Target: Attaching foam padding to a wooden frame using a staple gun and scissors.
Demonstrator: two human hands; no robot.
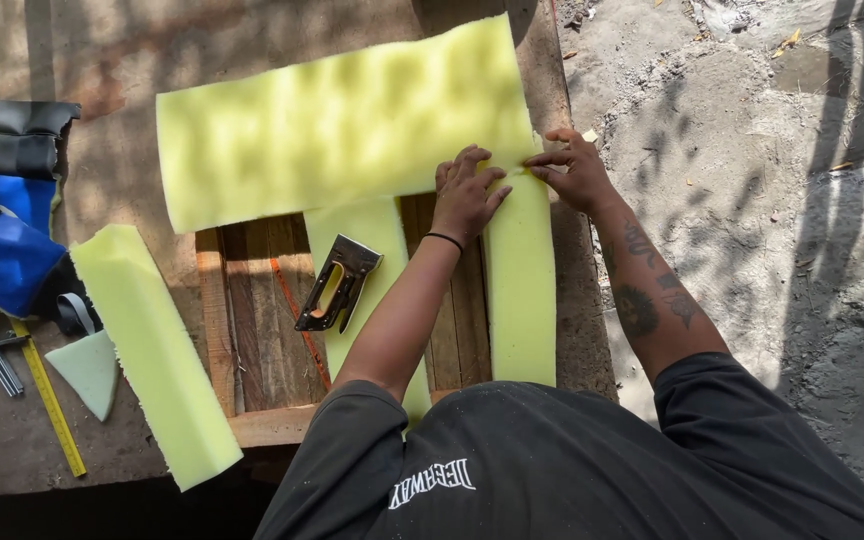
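A large sheet of pale yellow foam (342, 125) lies across a wooden frame (252, 320). Two narrower foam strips run down from it; the right strip (522, 290) meets the sheet at the seam under my hands. My left hand (467, 195) presses flat on the foam at that seam, fingers spread. My right hand (574, 170) pinches the foam edge at the sheet's lower right corner. A metal staple gun (337, 285) rests on the middle foam strip (372, 240), left of my left forearm.
A loose foam strip (157, 355) lies at the left beside a small foam triangle (87, 370), a yellow tape measure (47, 400) and blue and black upholstery pieces (7, 255). Bare concrete ground (752, 150) lies right of the table.
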